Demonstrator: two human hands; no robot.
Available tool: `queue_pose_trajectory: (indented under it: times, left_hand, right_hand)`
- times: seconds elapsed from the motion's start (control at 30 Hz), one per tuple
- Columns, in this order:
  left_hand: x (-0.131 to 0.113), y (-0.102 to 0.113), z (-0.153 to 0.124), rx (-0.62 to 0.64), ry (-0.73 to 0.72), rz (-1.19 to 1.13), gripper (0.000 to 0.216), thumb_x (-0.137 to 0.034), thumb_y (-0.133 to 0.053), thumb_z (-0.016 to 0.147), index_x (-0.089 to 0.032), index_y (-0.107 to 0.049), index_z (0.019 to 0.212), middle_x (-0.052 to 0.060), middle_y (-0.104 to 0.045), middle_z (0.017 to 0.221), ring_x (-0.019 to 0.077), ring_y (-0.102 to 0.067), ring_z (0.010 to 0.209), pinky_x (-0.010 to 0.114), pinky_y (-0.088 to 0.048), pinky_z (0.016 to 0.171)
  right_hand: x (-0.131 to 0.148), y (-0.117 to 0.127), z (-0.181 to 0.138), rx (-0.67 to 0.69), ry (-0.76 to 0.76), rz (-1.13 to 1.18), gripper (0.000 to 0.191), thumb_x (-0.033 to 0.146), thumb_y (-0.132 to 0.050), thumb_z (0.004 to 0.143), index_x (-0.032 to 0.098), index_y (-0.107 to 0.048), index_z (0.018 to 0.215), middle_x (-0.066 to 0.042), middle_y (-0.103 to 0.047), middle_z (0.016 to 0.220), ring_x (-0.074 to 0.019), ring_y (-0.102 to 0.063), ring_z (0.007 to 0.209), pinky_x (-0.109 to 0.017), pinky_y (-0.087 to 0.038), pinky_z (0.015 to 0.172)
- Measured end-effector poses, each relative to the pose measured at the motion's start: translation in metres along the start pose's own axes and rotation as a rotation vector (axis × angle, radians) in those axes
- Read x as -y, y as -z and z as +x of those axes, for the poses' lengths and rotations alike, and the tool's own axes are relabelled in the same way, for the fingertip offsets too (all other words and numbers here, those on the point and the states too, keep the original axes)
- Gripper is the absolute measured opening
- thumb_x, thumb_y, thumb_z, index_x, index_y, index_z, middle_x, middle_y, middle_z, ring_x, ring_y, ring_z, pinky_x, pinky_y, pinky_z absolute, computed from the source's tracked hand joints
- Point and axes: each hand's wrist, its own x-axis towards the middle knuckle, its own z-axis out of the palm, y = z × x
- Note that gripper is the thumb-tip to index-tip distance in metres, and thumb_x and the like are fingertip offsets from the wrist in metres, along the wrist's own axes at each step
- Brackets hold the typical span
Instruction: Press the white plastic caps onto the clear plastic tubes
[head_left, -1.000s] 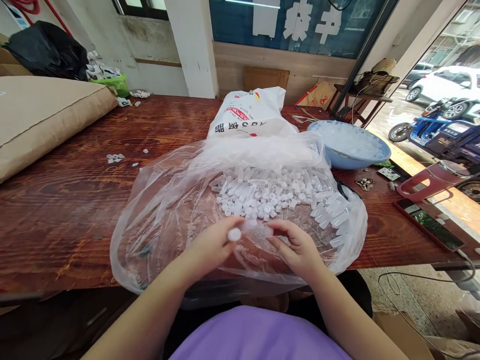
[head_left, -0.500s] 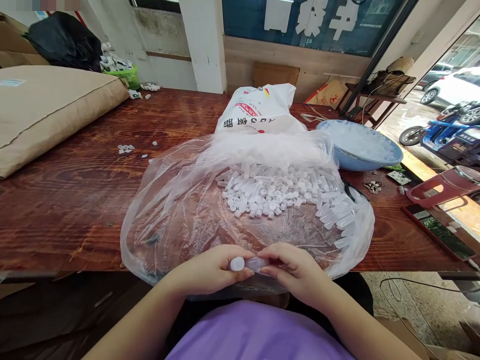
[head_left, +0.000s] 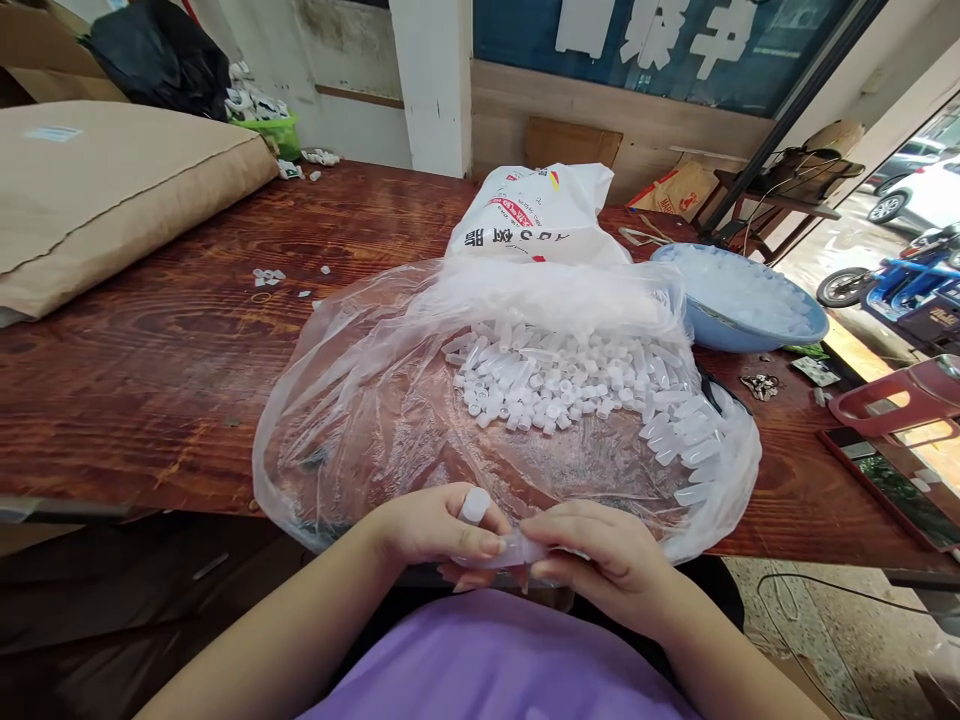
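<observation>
Clear tube (head_left: 517, 548) w/ white cap (head_left: 474, 505) is held at the near edge of the counter (head_left: 150, 370), over the rim of the bag (head_left: 352, 420): L hand (head_left: 431, 525) is closed on the cap end, R hand (head_left: 600, 555) is pinched on the tube body. Judging by this, cap & tube should be kept in line and pressed straight, w/o the thin wall being squeezed; work is best kept over the bag so a dropped part is caught.

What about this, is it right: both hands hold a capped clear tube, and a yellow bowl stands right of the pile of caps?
Not quite: the head view shows the bowl is blue, not yellow. The left hand and right hand hold the capped clear tube, and the bowl stands right of the pile of caps.
</observation>
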Motion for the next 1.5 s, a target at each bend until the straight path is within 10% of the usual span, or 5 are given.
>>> queue_pose_trajectory:
  times: [0.2,0.37,1.03,1.17,1.5]
  left_hand:
    - [-0.016,-0.015,0.001,-0.246,0.062,0.41,0.037,-0.049,-0.057,0.076,-0.013,-0.059,0.08,-0.003,-0.051,0.059,0.0067,-0.042,0.049,0.018,-0.031,0.044]
    - [-0.022,-0.022,-0.003,-0.387,0.096,0.498,0.028,-0.041,-0.056,0.078,-0.014,-0.059,0.083,-0.001,-0.059,0.071,0.0098,-0.05,0.062,0.019,-0.038,0.058]
    - [-0.018,-0.036,0.003,-0.59,0.143,0.863,0.016,-0.028,-0.05,0.079,-0.018,-0.06,0.087,0.003,-0.066,0.083,0.0177,-0.058,0.076,0.025,-0.041,0.066]
    - [-0.016,-0.034,0.007,-0.637,0.192,1.107,0.019,-0.013,-0.043,0.076,-0.018,-0.058,0.087,0.006,-0.066,0.089,0.0217,-0.06,0.084,0.029,-0.041,0.072]
    - [-0.088,0.083,0.019,-1.352,0.362,1.242,0.045,-0.052,-0.04,0.081,-0.017,-0.052,0.106,0.01,-0.066,0.093,0.0248,-0.062,0.079,0.029,-0.042,0.06]
  right_hand:
    - [-0.01,-0.012,-0.004,-0.012,-0.364,-0.201,0.057,0.047,-0.018,0.095,0.018,-0.054,0.061,-0.001,-0.054,0.053,-0.0119,-0.051,0.048,-0.022,-0.038,0.046]
    - [-0.015,-0.007,-0.01,0.054,-0.155,-0.116,0.028,0.036,-0.039,0.092,0.017,-0.05,0.11,-0.01,-0.062,0.099,-0.0169,-0.059,0.088,-0.027,-0.047,0.074]
    - [-0.026,-0.036,0.004,-0.077,-0.322,-0.231,0.055,0.054,-0.016,0.089,0.019,-0.046,0.058,-0.004,-0.05,0.058,-0.0151,-0.045,0.057,-0.028,-0.037,0.056]
    - [-0.029,-0.04,0.016,0.02,-0.709,0.106,0.055,0.049,-0.011,0.092,0.02,-0.04,0.056,0.0,-0.046,0.052,-0.0134,-0.045,0.052,-0.024,-0.035,0.049]
    - [-0.081,0.022,0.027,0.022,-0.849,-0.647,0.027,0.027,-0.044,0.089,0.016,-0.051,0.112,-0.014,-0.057,0.107,-0.0255,-0.059,0.09,-0.032,-0.041,0.07]
